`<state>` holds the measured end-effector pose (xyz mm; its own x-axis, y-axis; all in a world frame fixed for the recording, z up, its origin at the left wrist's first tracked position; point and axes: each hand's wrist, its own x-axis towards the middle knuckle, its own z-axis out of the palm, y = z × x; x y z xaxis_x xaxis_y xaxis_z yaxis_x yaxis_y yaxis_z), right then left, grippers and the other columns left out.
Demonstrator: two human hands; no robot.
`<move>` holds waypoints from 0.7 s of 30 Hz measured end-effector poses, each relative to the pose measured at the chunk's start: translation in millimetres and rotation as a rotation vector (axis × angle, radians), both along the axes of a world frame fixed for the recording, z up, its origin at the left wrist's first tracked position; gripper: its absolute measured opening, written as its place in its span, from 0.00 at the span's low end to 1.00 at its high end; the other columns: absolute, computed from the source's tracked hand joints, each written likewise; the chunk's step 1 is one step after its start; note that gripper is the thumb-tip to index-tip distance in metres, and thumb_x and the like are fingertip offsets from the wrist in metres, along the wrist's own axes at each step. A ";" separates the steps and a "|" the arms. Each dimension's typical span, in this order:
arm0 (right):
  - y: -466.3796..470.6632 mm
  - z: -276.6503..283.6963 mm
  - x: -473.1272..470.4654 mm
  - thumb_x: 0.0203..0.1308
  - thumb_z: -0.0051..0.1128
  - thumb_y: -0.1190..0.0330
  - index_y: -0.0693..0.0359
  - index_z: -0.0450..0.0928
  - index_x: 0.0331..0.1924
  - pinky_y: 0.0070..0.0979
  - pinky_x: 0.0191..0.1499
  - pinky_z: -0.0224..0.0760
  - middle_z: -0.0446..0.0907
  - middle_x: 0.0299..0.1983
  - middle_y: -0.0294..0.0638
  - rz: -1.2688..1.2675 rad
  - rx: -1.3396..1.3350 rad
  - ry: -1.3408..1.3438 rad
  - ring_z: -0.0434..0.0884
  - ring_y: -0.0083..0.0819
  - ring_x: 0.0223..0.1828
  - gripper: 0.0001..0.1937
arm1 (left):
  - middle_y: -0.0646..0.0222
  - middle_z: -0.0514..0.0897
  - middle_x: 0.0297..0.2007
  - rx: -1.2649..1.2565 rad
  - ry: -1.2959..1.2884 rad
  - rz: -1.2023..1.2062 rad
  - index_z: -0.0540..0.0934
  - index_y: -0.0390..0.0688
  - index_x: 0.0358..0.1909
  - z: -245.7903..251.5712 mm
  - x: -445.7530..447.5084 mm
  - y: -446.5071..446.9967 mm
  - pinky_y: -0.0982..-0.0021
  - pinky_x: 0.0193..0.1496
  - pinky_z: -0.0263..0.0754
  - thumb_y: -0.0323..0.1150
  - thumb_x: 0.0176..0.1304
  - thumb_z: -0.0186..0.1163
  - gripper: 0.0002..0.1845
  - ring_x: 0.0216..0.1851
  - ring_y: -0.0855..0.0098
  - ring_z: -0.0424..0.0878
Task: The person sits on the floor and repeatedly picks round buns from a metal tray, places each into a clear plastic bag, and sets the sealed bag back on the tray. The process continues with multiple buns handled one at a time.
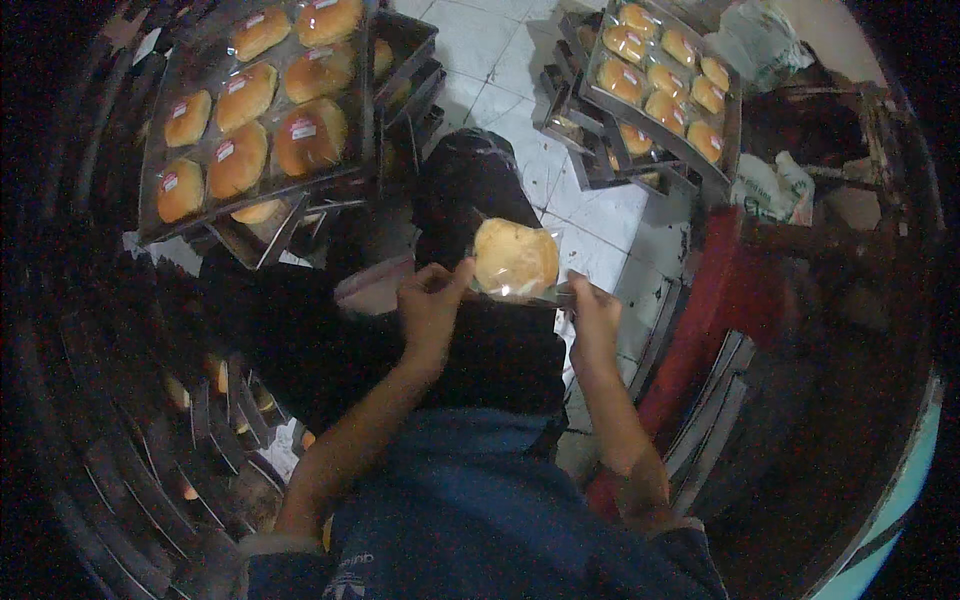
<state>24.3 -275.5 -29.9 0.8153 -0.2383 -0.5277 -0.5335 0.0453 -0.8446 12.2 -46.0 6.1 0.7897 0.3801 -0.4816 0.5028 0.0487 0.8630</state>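
Observation:
A round bread bun point(516, 257) in a clear plastic bag point(517, 292) hangs above my dark-trousered leg, in the middle of the head view. The bun is pale golden, and light glints off the film around it. My left hand point(435, 296) pinches the bag's near left side between thumb and fingers. At the near right corner, my right hand point(592, 304) grips the bag with its thumb up. Both hands hold the bag's near edge stretched between them. No label shows on the side of the bun facing me.
At the left, a metal tray point(262, 196) of bagged, labelled buns tops a stack of trays. Another bun tray point(664, 131) sits on a stack at the right. White floor tiles point(487, 97) run between them. Plastic bags point(776, 187) and a red edge point(694, 315) lie at the right.

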 end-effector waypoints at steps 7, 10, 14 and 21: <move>-91.4 -13.9 21.2 0.57 0.69 0.64 0.64 0.80 0.52 0.33 0.48 0.74 0.83 0.42 0.45 1.107 -0.921 -0.265 0.81 0.39 0.42 0.20 | 0.66 0.86 0.25 -0.067 0.053 -0.059 0.83 0.38 0.25 14.8 4.6 11.7 0.71 0.37 0.71 0.44 0.61 0.70 0.18 0.27 0.76 0.80; -83.0 33.5 26.2 0.53 0.71 0.68 0.60 0.77 0.58 0.37 0.59 0.70 0.80 0.52 0.47 0.839 -1.024 -0.405 0.78 0.41 0.53 0.26 | 0.65 0.87 0.32 -0.378 0.105 -0.036 0.84 0.39 0.31 11.5 -1.1 16.6 0.72 0.36 0.72 0.44 0.61 0.70 0.16 0.30 0.76 0.81; -6.6 107.0 15.9 0.50 0.70 0.72 0.57 0.76 0.61 0.37 0.66 0.65 0.78 0.58 0.46 0.956 -0.970 -0.670 0.73 0.44 0.64 0.30 | 0.64 0.87 0.37 -0.405 0.295 -0.097 0.80 0.40 0.42 12.7 0.0 19.8 0.72 0.36 0.73 0.43 0.61 0.69 0.18 0.33 0.75 0.82; 46.6 109.8 58.7 0.45 0.67 0.76 0.54 0.77 0.62 0.38 0.59 0.73 0.78 0.61 0.40 1.134 -0.960 -1.054 0.77 0.45 0.57 0.33 | 0.62 0.87 0.40 -0.717 0.217 0.109 0.63 0.45 0.62 32.9 -9.5 34.6 0.70 0.34 0.75 0.38 0.66 0.64 0.28 0.33 0.71 0.85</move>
